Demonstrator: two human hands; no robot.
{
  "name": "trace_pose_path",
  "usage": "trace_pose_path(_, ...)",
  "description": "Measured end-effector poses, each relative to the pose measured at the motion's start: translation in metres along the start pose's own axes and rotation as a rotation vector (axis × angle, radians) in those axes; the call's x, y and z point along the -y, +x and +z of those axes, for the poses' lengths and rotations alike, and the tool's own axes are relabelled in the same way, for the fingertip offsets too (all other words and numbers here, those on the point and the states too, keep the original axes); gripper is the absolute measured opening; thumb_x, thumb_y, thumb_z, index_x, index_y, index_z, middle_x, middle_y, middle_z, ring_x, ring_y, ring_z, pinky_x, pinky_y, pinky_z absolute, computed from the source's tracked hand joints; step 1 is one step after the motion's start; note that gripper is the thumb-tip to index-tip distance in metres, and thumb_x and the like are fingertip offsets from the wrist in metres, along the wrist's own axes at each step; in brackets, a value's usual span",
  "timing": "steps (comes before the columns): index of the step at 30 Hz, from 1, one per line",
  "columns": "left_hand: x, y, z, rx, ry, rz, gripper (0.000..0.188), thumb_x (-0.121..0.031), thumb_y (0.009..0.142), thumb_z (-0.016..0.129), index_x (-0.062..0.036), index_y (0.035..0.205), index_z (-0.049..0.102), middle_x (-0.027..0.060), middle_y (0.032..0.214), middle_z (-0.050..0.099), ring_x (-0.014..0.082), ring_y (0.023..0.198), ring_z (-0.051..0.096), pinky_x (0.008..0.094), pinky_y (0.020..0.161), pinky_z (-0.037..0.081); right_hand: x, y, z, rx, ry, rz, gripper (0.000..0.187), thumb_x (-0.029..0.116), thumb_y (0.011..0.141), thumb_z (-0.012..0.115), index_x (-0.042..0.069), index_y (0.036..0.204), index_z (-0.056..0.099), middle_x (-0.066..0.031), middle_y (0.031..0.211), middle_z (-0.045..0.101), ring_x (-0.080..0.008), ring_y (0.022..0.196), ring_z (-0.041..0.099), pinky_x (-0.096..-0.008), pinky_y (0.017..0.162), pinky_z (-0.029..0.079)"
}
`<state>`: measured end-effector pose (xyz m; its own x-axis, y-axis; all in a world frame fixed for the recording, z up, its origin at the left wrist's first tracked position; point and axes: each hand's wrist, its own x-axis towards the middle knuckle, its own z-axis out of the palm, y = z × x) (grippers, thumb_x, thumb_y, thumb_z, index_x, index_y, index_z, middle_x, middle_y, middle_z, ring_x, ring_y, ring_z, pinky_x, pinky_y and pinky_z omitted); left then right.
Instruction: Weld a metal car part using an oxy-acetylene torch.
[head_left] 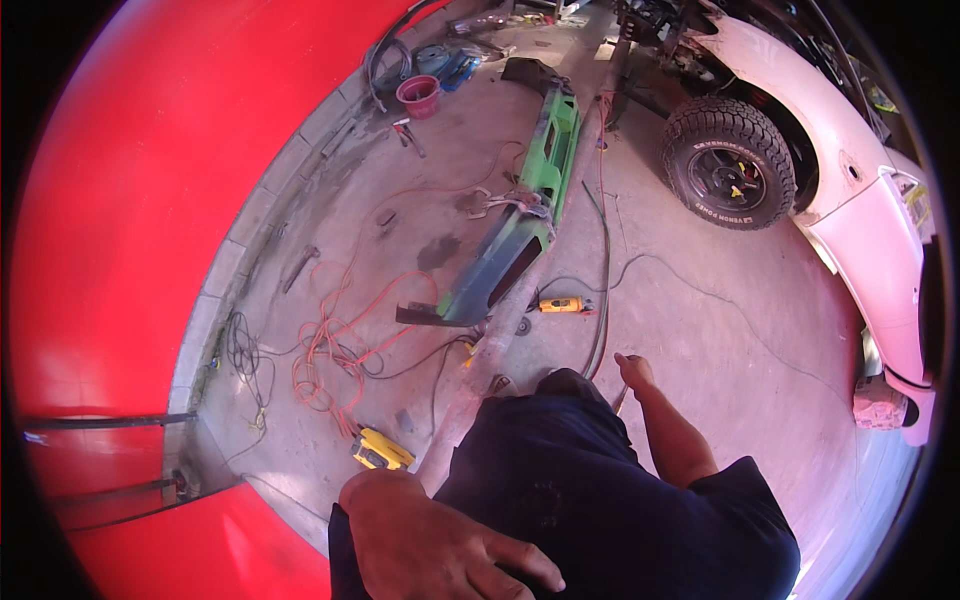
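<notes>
My left hand (435,545) is close in front of my dark shirt, its fingers apart and nothing seen in them. My right hand (635,371) hangs at my right side with the fingers closed. A thin, light-coloured piece shows just below it, too small to name. Ahead, a long green and dark vehicle bumper (548,160) lies along a pale beam. A greyish cloth or glove-like thing (530,203) rests on its middle. Between the bumper and my right hand lies a yellow power tool (566,304). Another yellow tool (382,450) sits on the floor beyond my left hand.
Tangled orange cords (325,350) and dark cables (245,355) run over the concrete. A pale vehicle with a chunky black tyre (730,163) stands at right. A red wall (130,250) curves along the left, with a red bucket (418,96) at the far end.
</notes>
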<state>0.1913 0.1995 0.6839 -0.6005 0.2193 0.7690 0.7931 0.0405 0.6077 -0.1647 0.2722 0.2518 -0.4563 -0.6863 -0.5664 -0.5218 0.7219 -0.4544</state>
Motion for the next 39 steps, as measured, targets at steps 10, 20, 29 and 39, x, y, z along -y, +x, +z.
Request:
trace_pose_path(10, 0.009, -0.019, -0.004, -0.462, 0.126, 0.136, 0.015, -0.017, 0.090, 0.054, -0.0097, 0.089, 0.067, 0.0112, 0.094, 0.060, 0.0298, 0.093, 0.055, 0.0538, 0.088, 0.042, -0.078, 0.045, 0.011, 0.190, -0.324, 0.241, 0.066, 0.057, 0.085, 0.053, -0.005, 0.105, 0.066, -0.0279, 0.112, 0.061, -0.0391, 0.110, 0.057, -0.0444, 0.093, 0.044)
trace_pose_path(20, 0.023, 0.008, -0.008, -0.443, 0.531, -0.199, 0.021, -0.019, 0.093, 0.049, -0.0085, 0.083, 0.065, 0.0124, 0.090, 0.058, 0.0330, 0.092, 0.055, 0.0550, 0.087, 0.042, 0.081, 0.204, 0.001, 0.301, -0.372, -0.185, 0.054, 0.047, 0.088, 0.055, -0.003, 0.107, 0.064, -0.0243, 0.108, 0.063, -0.0364, 0.104, 0.059, -0.0465, 0.087, 0.044)
trace_pose_path(29, 0.029, 0.014, -0.011, -0.672, 0.660, -0.226, 0.021, -0.022, 0.093, 0.052, -0.0084, 0.087, 0.066, 0.0152, 0.097, 0.058, 0.0315, 0.095, 0.053, 0.0553, 0.091, 0.039, 0.191, 0.155, 0.030, 0.429, -0.307, -0.252, 0.053, 0.046, 0.089, 0.052, -0.004, 0.097, 0.066, -0.0200, 0.094, 0.067, -0.0311, 0.089, 0.061, -0.0441, 0.078, 0.044)
trace_pose_path(39, 0.007, -0.131, -0.046, -0.990, 0.765, -0.903, 0.031, -0.016, 0.091, 0.059, -0.0025, 0.120, 0.059, 0.0129, 0.111, 0.060, 0.0306, 0.104, 0.057, 0.0421, 0.091, 0.043, 0.096, 0.175, 0.044, 0.390, -0.268, 0.163, 0.063, 0.043, 0.083, 0.064, -0.010, 0.117, 0.056, -0.0217, 0.115, 0.061, -0.0346, 0.098, 0.060, -0.0447, 0.079, 0.049)
